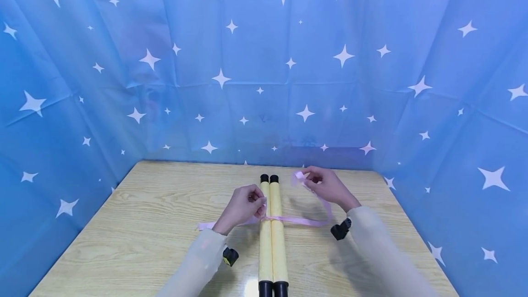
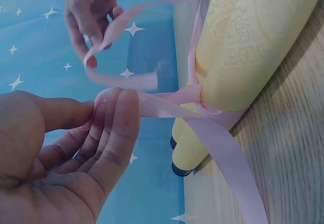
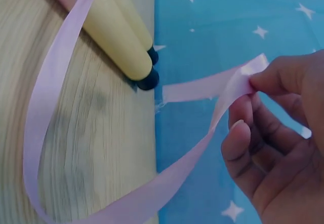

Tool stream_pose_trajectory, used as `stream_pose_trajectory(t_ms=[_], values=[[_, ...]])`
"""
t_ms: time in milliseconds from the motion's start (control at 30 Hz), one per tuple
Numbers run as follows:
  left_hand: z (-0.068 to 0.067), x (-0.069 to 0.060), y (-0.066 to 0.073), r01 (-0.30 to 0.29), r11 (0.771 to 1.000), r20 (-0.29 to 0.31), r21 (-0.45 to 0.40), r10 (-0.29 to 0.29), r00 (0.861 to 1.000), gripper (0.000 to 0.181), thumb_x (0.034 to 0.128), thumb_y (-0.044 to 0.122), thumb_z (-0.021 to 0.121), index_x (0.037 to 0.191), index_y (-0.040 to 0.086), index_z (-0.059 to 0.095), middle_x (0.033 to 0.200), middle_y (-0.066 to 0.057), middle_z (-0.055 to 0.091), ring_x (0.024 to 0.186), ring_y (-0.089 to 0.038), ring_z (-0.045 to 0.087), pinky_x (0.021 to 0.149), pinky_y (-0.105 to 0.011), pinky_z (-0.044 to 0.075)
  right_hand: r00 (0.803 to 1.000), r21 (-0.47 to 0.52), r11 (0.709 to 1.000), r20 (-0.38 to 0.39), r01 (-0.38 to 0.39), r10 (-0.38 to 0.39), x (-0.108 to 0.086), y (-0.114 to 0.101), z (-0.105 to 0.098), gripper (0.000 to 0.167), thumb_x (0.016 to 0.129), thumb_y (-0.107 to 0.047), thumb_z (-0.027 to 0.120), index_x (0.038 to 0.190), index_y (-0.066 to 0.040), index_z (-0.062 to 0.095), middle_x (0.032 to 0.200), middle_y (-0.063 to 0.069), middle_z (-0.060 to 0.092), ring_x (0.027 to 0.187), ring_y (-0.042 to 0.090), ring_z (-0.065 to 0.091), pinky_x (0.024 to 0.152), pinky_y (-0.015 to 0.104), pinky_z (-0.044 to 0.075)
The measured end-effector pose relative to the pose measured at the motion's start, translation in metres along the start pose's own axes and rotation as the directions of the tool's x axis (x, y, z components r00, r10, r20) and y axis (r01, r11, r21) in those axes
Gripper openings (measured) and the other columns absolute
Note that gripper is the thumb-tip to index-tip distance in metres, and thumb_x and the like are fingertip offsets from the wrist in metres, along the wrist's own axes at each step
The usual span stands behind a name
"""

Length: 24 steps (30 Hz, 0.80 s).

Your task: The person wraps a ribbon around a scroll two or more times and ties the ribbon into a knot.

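Yellow rods nearest; left hand, right hand: fingers pinching ribbon; apparently bow-tying; next likely needs looping, tightening.

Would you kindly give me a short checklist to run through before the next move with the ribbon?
1. Left hand pinching the pink ribbon: ok.
2. Right hand pinching it near a loose end: ok.
3. Yellow rods lying side by side: ok.
4. Ribbon crossing both rods: ok.
5. Ribbon taut to the right hand: not ok, it curves slackly.
6. Knot secured: cannot tell.
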<state>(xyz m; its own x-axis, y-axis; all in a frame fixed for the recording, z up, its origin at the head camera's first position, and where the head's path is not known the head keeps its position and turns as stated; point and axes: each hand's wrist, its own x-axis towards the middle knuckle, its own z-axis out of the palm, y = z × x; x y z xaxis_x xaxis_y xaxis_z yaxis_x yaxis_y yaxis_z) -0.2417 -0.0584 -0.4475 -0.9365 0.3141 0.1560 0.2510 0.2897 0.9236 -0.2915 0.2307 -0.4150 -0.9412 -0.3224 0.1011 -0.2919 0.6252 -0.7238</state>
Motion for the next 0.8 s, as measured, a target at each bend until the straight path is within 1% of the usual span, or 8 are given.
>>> stream_pose_trajectory(t_ms=[100, 300, 400, 467, 533, 600, 700, 800], values=[[0.000, 0.001, -0.001, -0.006, 1.000, 0.003, 0.000, 0.006, 1.000, 0.010, 0.1005, 0.005, 0.063, 0.092, 0.000, 0.064, 0.076, -0.017, 0.071, 0.063, -0.024, 0.069, 0.066, -0.051, 0.062, 0.999, 0.028, 0.999, 0.027, 0.017, -0.018, 0.013, -0.004, 0.009, 0.030, 0.101, -0.019, 0.065, 0.130, -0.018, 0.066, 0.100, 0.013, 0.072, 0.080, 0.022, 0.061, 0.064, 0.032, 0.049], [0.000, 0.002, -0.003, -0.015, 1.000, 0.005, -0.003, 0.015, 1.000, 0.010, 0.0997, 0.005, 0.064, 0.092, -0.001, 0.065, 0.076, -0.015, 0.070, 0.062, -0.020, 0.069, 0.061, -0.041, 0.062, 0.995, 0.068, 0.995, 0.061, 0.075, -0.079, 0.037, -0.009, 0.027, 0.029, 0.101, -0.016, 0.064, 0.130, -0.019, 0.067, 0.099, 0.008, 0.071, 0.082, 0.021, 0.063, 0.068, 0.033, 0.051], [0.000, 0.002, -0.003, -0.021, 1.000, 0.007, -0.001, 0.021, 1.000, 0.010, 0.1000, 0.005, 0.063, 0.092, -0.001, 0.065, 0.076, -0.016, 0.071, 0.061, -0.019, 0.069, 0.061, -0.042, 0.062, 0.991, 0.097, 0.990, 0.084, 0.101, -0.109, 0.046, -0.014, 0.035, 0.030, 0.102, -0.016, 0.063, 0.131, -0.019, 0.066, 0.100, 0.009, 0.071, 0.084, 0.028, 0.065, 0.069, 0.034, 0.050], [-0.001, 0.002, -0.003, -0.021, 1.000, 0.007, 0.006, 0.021, 1.000, 0.010, 0.1002, 0.006, 0.063, 0.092, 0.000, 0.065, 0.076, -0.015, 0.071, 0.061, -0.018, 0.069, 0.061, -0.041, 0.062, 0.987, 0.114, 0.987, 0.101, 0.114, -0.125, 0.052, -0.017, 0.041, 0.030, 0.102, -0.018, 0.063, 0.132, -0.020, 0.066, 0.100, 0.010, 0.071, 0.087, 0.032, 0.065, 0.069, 0.034, 0.049], [-0.002, 0.003, -0.003, -0.020, 1.000, 0.006, 0.012, 0.020, 1.000, 0.010, 0.1003, 0.006, 0.063, 0.092, 0.000, 0.064, 0.076, -0.015, 0.071, 0.061, -0.017, 0.068, 0.061, -0.040, 0.062, 0.983, 0.120, 0.985, 0.115, 0.127, -0.141, 0.058, -0.018, 0.048, 0.029, 0.103, -0.019, 0.063, 0.132, -0.021, 0.066, 0.099, 0.009, 0.071, 0.088, 0.033, 0.065, 0.069, 0.034, 0.049], [-0.002, 0.003, -0.003, -0.015, 1.000, 0.006, 0.013, 0.015, 1.000, 0.010, 0.1003, 0.006, 0.062, 0.092, 0.000, 0.064, 0.076, -0.014, 0.071, 0.061, -0.017, 0.068, 0.060, -0.039, 0.061, 0.979, 0.115, 0.984, 0.132, 0.140, -0.154, 0.064, -0.018, 0.056, 0.028, 0.103, -0.020, 0.063, 0.131, -0.023, 0.066, 0.098, 0.008, 0.070, 0.085, 0.031, 0.064, 0.070, 0.033, 0.048], [-0.001, 0.003, -0.004, -0.008, 1.000, 0.014, -0.002, 0.008, 1.000, 0.010, 0.1006, 0.005, 0.062, 0.093, 0.000, 0.064, 0.076, -0.015, 0.071, 0.061, -0.016, 0.068, 0.060, -0.037, 0.061, 0.975, 0.075, 0.986, 0.151, 0.151, -0.161, 0.072, -0.014, 0.071, 0.026, 0.103, -0.023, 0.063, 0.129, -0.024, 0.067, 0.094, 0.008, 0.069, 0.078, 0.023, 0.060, 0.069, 0.032, 0.048], [-0.001, 0.003, -0.005, -0.008, 1.000, 0.022, -0.013, 0.008, 1.000, 0.010, 0.1007, 0.004, 0.061, 0.093, -0.002, 0.064, 0.076, -0.017, 0.071, 0.062, -0.017, 0.068, 0.059, -0.037, 0.061, 0.977, 0.024, 0.991, 0.163, 0.132, -0.134, 0.075, -0.010, 0.084, 0.020, 0.102, -0.022, 0.064, 0.122, -0.022, 0.071, 0.091, 0.005, 0.068, 0.076, 0.017, 0.058, 0.070, 0.030, 0.048]])
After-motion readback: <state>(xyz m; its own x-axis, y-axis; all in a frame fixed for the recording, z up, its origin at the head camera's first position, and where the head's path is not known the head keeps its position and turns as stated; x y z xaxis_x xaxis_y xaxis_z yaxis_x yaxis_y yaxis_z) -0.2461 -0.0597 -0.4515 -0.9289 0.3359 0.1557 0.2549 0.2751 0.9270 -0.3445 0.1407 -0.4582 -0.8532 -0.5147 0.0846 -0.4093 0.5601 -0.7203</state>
